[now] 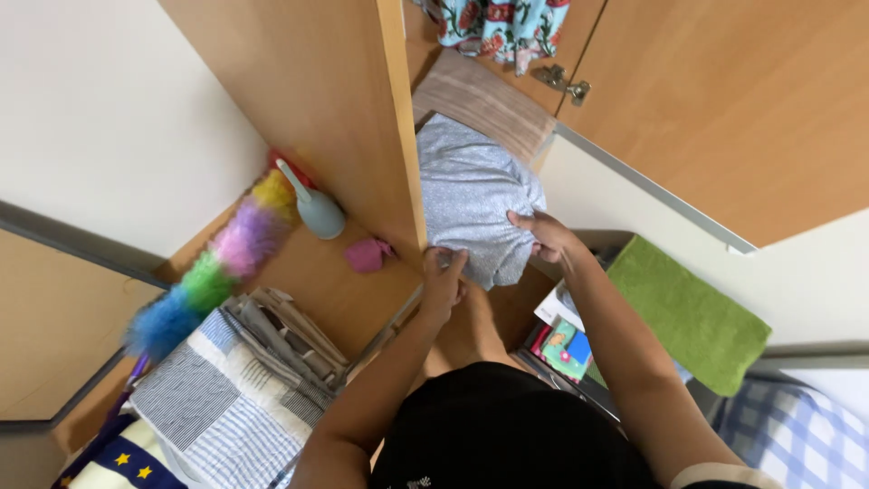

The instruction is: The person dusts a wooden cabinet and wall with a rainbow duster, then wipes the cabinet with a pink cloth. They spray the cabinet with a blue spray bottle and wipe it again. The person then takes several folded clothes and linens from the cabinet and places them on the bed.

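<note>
A folded grey dotted cloth lies on a wardrobe shelf between two open wooden doors. My left hand grips its near left corner. My right hand presses on its near right edge, fingers closed on the fabric. A floral garment hangs above the shelf at the top of the view.
Left wooden door and right door flank the opening. A multicoloured duster, grey bulb-shaped bottle and pink cloth rest on a low wooden surface. Striped folded fabrics lie lower left; a green towel on the right.
</note>
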